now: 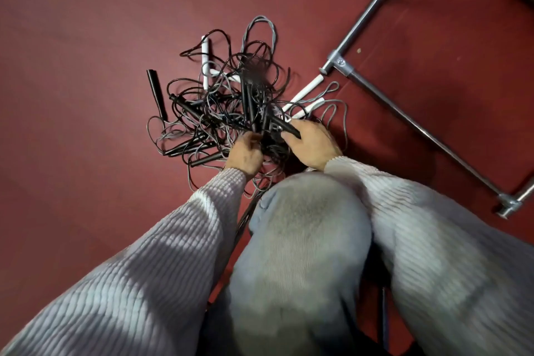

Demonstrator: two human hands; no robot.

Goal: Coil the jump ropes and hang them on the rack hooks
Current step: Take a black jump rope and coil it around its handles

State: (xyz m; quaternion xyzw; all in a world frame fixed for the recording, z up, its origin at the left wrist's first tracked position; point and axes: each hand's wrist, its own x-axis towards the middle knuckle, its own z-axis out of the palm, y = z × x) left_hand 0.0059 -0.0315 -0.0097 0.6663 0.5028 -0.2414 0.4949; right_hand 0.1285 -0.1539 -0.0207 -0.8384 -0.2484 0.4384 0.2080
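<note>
A tangled heap of jump ropes (222,101) lies on the red floor, black and grey cords mixed with black handles (156,92) and white handles (306,91). My right hand (313,143) grips a black handle (287,126) at the near right edge of the heap. My left hand (245,154) is at the near edge of the heap, its fingers curled into the cords and pinching a black handle or cord there. The grey metal rack base (404,115) stands to the right; its hooks are out of view.
My raised knee in grey trousers (306,225) sits just in front of the heap, between my arms. The rack's metal tubes and a clamp joint (339,62) run diagonally along the right. Red floor (86,66) spreads to the left and beyond the heap.
</note>
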